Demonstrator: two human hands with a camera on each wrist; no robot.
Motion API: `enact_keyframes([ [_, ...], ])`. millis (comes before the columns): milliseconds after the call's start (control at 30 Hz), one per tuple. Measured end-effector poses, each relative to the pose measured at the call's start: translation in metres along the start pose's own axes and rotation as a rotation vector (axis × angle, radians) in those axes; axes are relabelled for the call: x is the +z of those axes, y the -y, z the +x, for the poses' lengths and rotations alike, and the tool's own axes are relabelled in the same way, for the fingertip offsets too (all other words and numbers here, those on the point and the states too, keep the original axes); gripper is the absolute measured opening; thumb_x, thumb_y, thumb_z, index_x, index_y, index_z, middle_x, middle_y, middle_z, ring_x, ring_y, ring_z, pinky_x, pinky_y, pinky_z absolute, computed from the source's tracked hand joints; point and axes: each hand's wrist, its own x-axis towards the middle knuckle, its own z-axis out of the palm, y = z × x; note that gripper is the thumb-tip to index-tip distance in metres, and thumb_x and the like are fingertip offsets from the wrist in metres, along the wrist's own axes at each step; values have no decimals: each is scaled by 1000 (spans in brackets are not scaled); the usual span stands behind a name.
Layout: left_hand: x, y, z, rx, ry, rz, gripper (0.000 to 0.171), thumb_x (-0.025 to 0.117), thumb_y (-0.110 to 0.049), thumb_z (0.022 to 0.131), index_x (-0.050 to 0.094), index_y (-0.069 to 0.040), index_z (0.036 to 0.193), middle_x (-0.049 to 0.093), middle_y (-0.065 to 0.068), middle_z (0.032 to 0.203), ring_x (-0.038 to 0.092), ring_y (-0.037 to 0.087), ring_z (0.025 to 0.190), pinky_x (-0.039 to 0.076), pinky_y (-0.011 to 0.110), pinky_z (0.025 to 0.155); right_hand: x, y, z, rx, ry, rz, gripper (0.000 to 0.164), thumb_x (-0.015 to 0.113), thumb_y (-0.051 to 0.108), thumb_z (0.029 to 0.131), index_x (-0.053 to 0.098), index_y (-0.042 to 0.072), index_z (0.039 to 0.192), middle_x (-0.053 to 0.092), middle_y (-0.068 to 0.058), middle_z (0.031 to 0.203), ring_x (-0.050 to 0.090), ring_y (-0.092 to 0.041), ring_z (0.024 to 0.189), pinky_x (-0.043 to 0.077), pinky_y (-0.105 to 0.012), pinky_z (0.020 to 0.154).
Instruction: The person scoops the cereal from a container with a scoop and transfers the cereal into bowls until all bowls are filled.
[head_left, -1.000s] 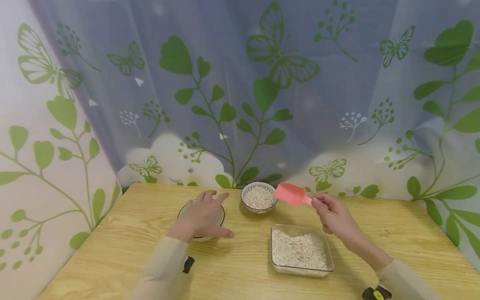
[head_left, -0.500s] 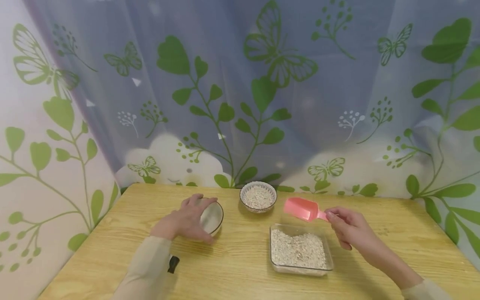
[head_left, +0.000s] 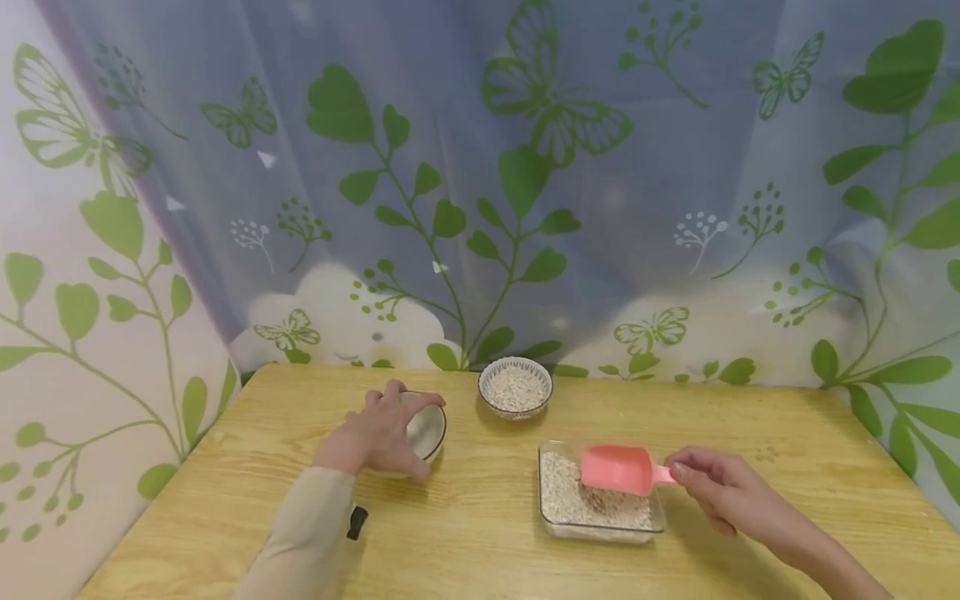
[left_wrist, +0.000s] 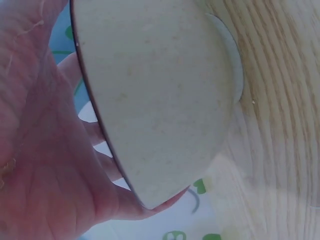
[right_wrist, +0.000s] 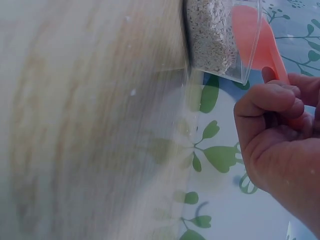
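Right hand (head_left: 735,493) pinches pink scoop (head_left: 619,470) over glass container (head_left: 600,533) of oats (head_left: 557,490); left hand (head_left: 378,437) grips dark-rimmed bowl (head_left: 428,431) near table's far edge (head_left: 637,392); a tilted scoop could spill oats.

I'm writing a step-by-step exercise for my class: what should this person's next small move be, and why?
Probably, the right hand should dip the pink scoop into the oats in the clear container. The scoop is held over them with no oats visible on it, while the left hand holds a bowl whose visible inside looks bare.
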Motion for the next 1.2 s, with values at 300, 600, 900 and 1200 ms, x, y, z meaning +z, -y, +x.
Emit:
enact_keyframes([
  [300,-1,-8,-9,71,-109,54,96,82,-50,59,47,-46,148,34,20,159,42,51,137,46,75,89,-3,-6,-5,-3,7,19,49,43,28,112,48,-14,136,39,9,61,34,-3,46,36,-28,39],
  [600,-7,-33,-30,149,-135,53,93,84,-48,60,49,-47,146,35,23,158,41,53,138,44,79,93,-3,-7,-6,23,8,22,52,42,29,112,45,-15,140,38,10,60,34,-4,47,38,-29,40],
  [900,7,-48,-37,192,-111,37,92,83,-47,61,49,-46,146,38,21,155,44,50,134,47,75,90,-2,-6,-7,24,10,25,50,42,28,112,47,-14,138,36,10,59,31,-5,48,36,-29,39],
  [1200,17,-62,-32,230,-100,24,93,81,-48,61,48,-43,148,37,20,155,44,48,135,48,73,92,0,-7,-8,-10,27,23,46,42,25,112,48,-15,135,36,11,59,31,-3,47,33,-26,38],
])
